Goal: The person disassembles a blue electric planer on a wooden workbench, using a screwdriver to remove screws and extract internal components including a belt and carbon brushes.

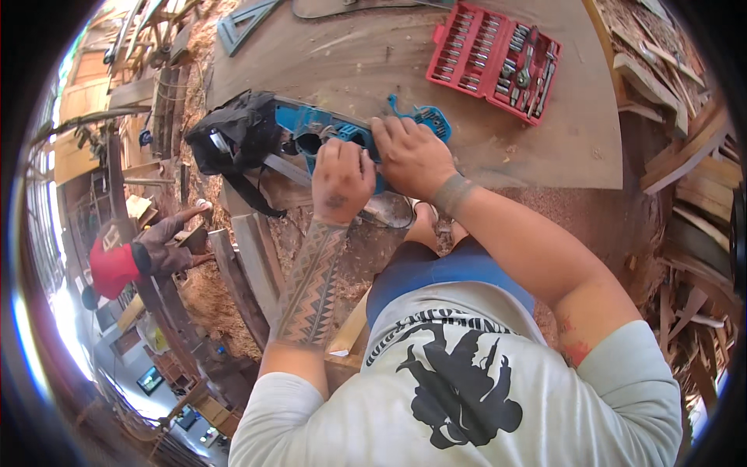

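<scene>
A blue power tool (299, 118) lies on its side at the near edge of the brown wooden table, and its exact kind is hard to tell. A black cloth bag (237, 136) sits at its left end. My left hand (340, 179) is closed against the tool's near side, fingertips mostly hidden. Over the tool's right part, my right hand (415, 158) has its fingers curled and gripping. Beyond that hand, a blue slotted piece (432, 118) sticks out to the right; whether it is attached is hidden.
An open red socket set case (496, 95) with sockets and a ratchet lies at the table's (580, 159) far right. A grey-blue triangular square (243, 27) rests at the far left. Stacked wood (700, 187) stands right. A person in red (117, 261) sits at left among timber and shavings.
</scene>
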